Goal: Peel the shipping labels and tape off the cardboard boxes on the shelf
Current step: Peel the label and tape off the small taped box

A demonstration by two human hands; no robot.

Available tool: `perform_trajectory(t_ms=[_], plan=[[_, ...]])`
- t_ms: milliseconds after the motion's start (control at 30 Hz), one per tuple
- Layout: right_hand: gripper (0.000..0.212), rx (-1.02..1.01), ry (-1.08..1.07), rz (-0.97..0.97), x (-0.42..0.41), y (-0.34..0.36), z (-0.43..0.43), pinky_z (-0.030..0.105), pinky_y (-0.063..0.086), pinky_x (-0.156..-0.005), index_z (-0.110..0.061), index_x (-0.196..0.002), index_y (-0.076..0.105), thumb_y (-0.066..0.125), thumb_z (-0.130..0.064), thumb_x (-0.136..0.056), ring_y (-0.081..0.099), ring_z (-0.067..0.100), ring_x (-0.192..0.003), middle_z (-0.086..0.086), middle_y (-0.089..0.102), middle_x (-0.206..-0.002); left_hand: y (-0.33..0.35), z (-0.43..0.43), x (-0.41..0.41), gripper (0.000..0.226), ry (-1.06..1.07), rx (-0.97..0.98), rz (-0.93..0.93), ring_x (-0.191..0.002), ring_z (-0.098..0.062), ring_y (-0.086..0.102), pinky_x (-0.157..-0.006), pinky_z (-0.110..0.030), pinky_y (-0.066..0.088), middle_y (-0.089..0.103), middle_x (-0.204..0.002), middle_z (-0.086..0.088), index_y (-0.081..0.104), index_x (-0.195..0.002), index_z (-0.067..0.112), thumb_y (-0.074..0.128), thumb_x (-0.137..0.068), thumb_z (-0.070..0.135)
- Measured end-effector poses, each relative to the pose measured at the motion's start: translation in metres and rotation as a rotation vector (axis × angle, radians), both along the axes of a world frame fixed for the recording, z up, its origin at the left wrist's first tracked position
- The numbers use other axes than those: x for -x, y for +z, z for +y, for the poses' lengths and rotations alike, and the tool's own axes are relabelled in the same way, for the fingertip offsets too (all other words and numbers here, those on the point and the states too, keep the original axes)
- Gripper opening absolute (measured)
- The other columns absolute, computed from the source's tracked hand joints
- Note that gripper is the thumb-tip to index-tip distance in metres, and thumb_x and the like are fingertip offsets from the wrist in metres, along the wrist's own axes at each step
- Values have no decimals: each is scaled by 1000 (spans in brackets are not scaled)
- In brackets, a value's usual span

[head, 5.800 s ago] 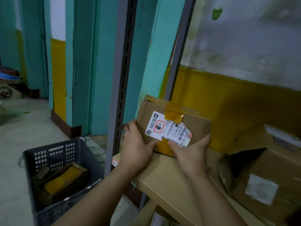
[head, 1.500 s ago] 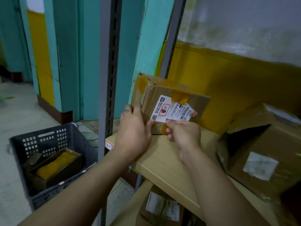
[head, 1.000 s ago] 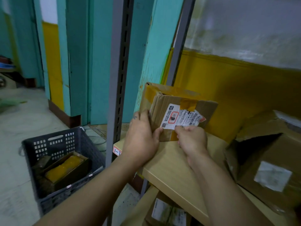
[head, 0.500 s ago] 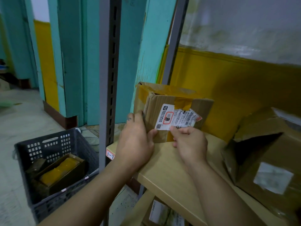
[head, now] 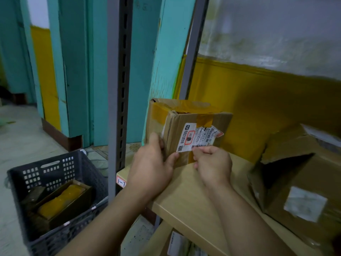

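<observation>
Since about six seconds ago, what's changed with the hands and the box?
The right hand, then flat against the box, has curled and now pinches the lower edge of the label. The box has turned, showing its left side, which the left hand grips. Label still mostly stuck; tape, big box and crate unchanged.

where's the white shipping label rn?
Head view: the white shipping label sits on the front face of the small brown cardboard box at the left end of the wooden shelf, its lower edge pinched by the right hand.
</observation>
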State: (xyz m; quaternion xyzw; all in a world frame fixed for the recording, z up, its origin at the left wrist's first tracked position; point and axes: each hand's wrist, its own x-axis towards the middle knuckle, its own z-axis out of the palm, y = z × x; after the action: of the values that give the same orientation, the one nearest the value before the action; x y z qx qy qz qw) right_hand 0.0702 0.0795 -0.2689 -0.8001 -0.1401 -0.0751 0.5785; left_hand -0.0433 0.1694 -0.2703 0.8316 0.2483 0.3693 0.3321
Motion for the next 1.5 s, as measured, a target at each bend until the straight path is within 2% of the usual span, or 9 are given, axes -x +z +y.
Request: perform_trajectory(t_ms=[200, 467, 533, 700, 867, 1000, 1200, 1333, 1500], plan=[[11, 51, -1, -2, -4, 1, 2, 25, 50, -59, -17, -75, 73, 70, -23, -85, 68, 20, -68, 0, 73, -76, 1, 4, -2, 33, -52, 24, -6, -68, -13, 58, -65, -41, 54, 59, -73, 7, 43, -90, 26, 73, -85, 39], [28, 158, 71, -30, 0, 7, 1, 23, 37, -53, -15, -60, 60, 63, -20, -88, 59, 17, -61, 1, 66, -65, 1, -2, -2, 36, 47, -88, 68, -70, -17, 55, -61, -34, 48, 56, -77, 10, 35, -94, 29, 64, -87, 50], [31, 190, 82, -38, -1, 7, 0, 25, 37, -53, -14, -58, 58, 62, -19, -88, 56, 18, -59, 1, 62, -60, 3, -2, -2, 37, 59, -87, 74, -69, -18, 52, -60, -33, 44, 53, -74, 11, 35, -93, 28, 65, -87, 50], [24, 254, 108, -58, -1, 10, -4, 24, 39, -54, -14, -67, 59, 61, -21, -90, 59, 20, -66, 4, 65, -68, 2, -1, -3, 37, 59, -55, 79, -75, -19, 59, -66, -38, 54, 58, -80, 9, 36, -92, 30, 66, -85, 51], [7, 204, 98, -17, -2, 10, -12, 26, 47, -63, -19, -83, 63, 61, -21, -88, 64, 18, -77, 3, 70, -80, 2, 0, -1, 37, 43, -77, 68, -70, -13, 56, -57, -30, 44, 54, -75, 13, 36, -91, 30, 67, -86, 50], [21, 137, 102, -25, -4, 9, -11, 29, 53, -70, -22, -73, 62, 71, -37, -85, 66, 17, -74, -1, 71, -77, 3, -1, 0, 36, 38, -94, 60, -63, -1, 49, -48, -20, 36, 50, -73, 16, 37, -93, 29, 67, -87, 48], [17, 123, 103, -22, -11, 2, -7, 32, 54, -67, -19, -73, 67, 71, -28, -88, 64, 17, -65, -1, 69, -69, 2, 1, -1, 34, 13, -65, 70, -82, -13, 61, -71, -35, 58, 55, -87, 16, 40, -98, 32, 67, -87, 48], [23, 106, 154, 31, -12, 3, -6, 28, 46, -61, -15, -70, 67, 67, -26, -90, 57, 12, -58, -4, 64, -61, 3, 0, -1, 33, 0, -57, 66, -78, -8, 57, -67, -28, 56, 53, -89, 18, 38, -98, 34, 67, -87, 46], [32, 141, 159, 59, -9, 10, -8, 27, 42, -59, -14, -61, 62, 63, -24, -92, 56, 16, -57, 1, 62, -57, 4, -1, 0, 34, 11, -43, 53, -82, -14, 61, -69, -35, 58, 58, -90, 13, 42, -100, 30, 69, -86, 45]])
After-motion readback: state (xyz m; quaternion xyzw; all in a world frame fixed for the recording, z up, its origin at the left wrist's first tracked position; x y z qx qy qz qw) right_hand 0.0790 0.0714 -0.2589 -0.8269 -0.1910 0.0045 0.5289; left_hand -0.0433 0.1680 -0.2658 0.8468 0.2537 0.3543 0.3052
